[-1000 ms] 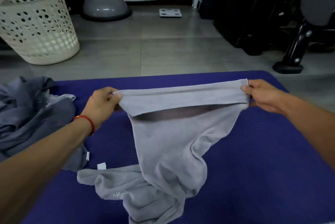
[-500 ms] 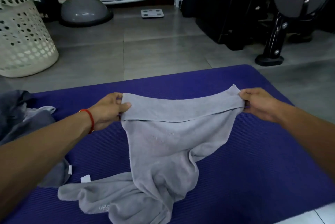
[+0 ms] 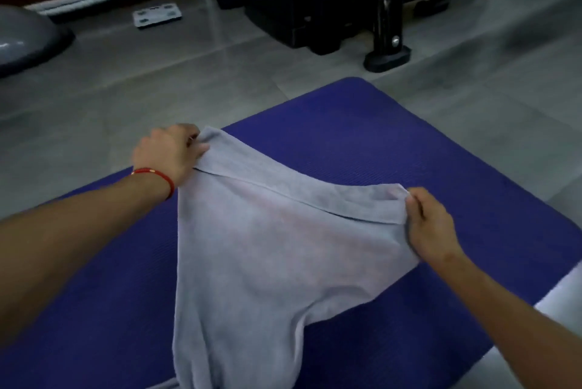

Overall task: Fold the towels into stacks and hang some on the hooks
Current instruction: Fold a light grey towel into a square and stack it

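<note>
A light grey towel (image 3: 267,256) is stretched between my two hands above a purple mat (image 3: 393,143). My left hand (image 3: 170,152), with a red band on the wrist, pinches the towel's far left corner. My right hand (image 3: 431,224) pinches the near right corner. The top edge is folded over into a narrow band running diagonally between the hands. The rest of the towel hangs down in a bunch towards the frame's bottom edge, where its end is out of view.
Grey tiled floor surrounds the mat. A grey half-dome (image 3: 22,39) sits at the far left, a white bathroom scale (image 3: 157,14) lies near the back wall, and black gym equipment with a stand foot (image 3: 387,56) stands behind the mat.
The view has swung right, so the basket and the grey towel pile have left the frame. Both hands still hold the towel, now stretched diagonally and lying flatter over the mat.
</note>
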A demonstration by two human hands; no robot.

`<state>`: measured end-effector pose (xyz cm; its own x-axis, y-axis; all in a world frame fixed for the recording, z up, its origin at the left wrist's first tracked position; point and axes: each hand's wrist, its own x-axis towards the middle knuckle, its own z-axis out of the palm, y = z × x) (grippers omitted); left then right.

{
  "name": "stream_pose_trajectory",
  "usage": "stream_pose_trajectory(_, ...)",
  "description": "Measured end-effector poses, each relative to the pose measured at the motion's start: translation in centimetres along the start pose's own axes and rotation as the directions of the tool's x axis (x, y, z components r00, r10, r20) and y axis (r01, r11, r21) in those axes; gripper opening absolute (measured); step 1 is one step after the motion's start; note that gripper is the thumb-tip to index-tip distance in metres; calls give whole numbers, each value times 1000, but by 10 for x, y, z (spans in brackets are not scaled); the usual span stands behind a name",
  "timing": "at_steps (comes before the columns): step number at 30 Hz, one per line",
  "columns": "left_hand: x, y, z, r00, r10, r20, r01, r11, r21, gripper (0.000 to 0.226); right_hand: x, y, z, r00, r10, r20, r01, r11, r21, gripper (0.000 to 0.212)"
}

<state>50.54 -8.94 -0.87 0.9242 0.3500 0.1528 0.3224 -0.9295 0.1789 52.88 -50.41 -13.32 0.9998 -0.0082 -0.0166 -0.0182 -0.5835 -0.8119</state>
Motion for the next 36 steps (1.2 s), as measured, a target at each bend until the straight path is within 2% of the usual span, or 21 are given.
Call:
stream_pose_trajectory(2,36,42,17,994,110,0,-107,971,215,24,-15,20,7,971,210,-112,-171,944,284,22)
stream_pose_trajectory(3,51,66,25,991,132,20,-133,957,258,25,-19,28,7,939,314,-140,-233,880,413,22)
stream_pose_trajectory(6,92,134,50,990,119,78,-129,982,138,23,-21,36,-6,840,522,-146,-291,661,691,21)
stream_pose_trajectory(8,116,176,63,990,126,65,-125,992,-23,28,-10,37,-26,788,581,-204,-270,624,733,20)
stream_pose_trajectory(10,132,218,69,991,130,31,-121,969,-215,28,10,40,-48,740,594,-314,-225,660,717,21)
stream_pose_trajectory(13,147,284,81,964,248,96,-187,888,-419,40,46,42,-87,603,605,-520,-152,727,669,21)
stream_pose_trajectory(15,146,311,95,916,361,177,-237,841,-487,59,62,47,-102,548,600,-583,-225,777,588,26)
stream_pose_trajectory(16,140,314,106,892,397,218,-258,841,-475,64,65,51,-101,547,615,-568,-299,778,553,34)
stream_pose_trajectory(18,118,299,132,840,427,336,-308,883,-355,67,56,51,-82,604,625,-495,-492,780,386,51)
stream_pose_trajectory(20,75,256,158,753,456,474,-380,890,-253,71,29,42,-42,753,472,-458,-497,864,73,65)
stream_pose_trajectory(21,48,227,167,704,475,528,-421,878,-228,71,13,40,-18,842,366,-396,-426,902,-72,67)
stream_pose_trajectory(23,-17,156,174,654,487,579,-517,846,-128,71,-19,35,30,983,127,-133,-164,933,-322,64)
stream_pose_trajectory(24,-48,117,171,657,500,564,-564,823,-71,76,-34,33,52,1000,0,21,9,908,-418,62)
stream_pose_trajectory(25,-78,80,163,677,517,524,-594,804,-25,81,-49,27,73,980,-98,176,171,866,-470,60)
stream_pose_trajectory(26,-105,44,154,699,528,483,-605,797,5,84,-63,19,91,929,-186,319,326,818,-473,60)
stream_pose_trajectory(28,-155,-19,133,734,496,464,-588,806,67,97,-87,-1,119,758,-361,544,606,700,-379,59)
stream_pose_trajectory(30,-202,-66,112,768,414,489,-527,843,113,109,-107,-21,141,553,-458,696,773,594,-223,56)
stream_pose_trajectory(32,-247,-100,101,822,295,487,-402,907,129,111,-123,-35,161,394,-517,759,858,502,-103,55)
stream_pose_trajectory(34,-283,-127,102,873,191,449,-275,953,130,98,-138,-45,180,291,-501,815,910,408,-74,60)
stream_pose_trajectory(36,-307,-146,107,933,147,328,-172,984,46,72,-150,-52,196,290,-520,804,926,363,-99,63)
